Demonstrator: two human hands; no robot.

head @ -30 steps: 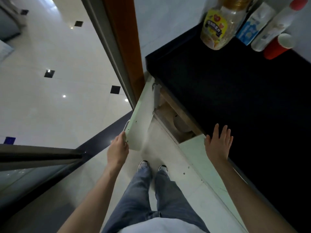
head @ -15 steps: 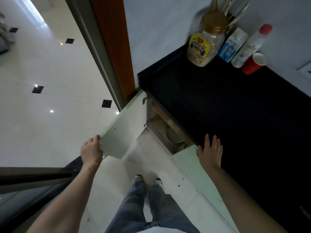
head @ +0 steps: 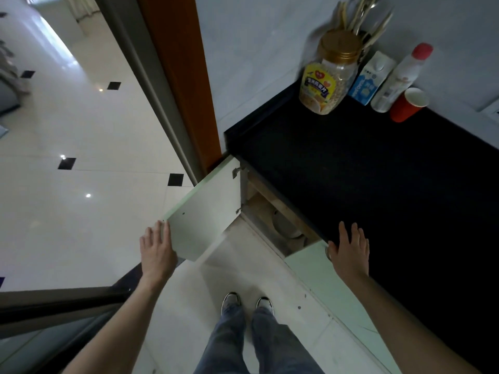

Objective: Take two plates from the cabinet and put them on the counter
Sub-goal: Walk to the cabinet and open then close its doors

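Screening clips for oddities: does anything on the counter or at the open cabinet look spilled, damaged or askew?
Nothing stands out. The jar, carton, bottle and red cup stand upright at the back of the counter. The left hand touches the open cabinet door; the right hand lies flat on the counter edge.

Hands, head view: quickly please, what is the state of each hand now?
Left hand: open, fingers straight against the free edge of the cabinet door.
Right hand: open, flat on the counter edge, holding nothing.

Home kitchen: black counter (head: pixel 378 184), cereal jar (head: pixel 328 79), milk carton (head: pixel 370 76), utensils, tiled floor (head: pixel 81 198).
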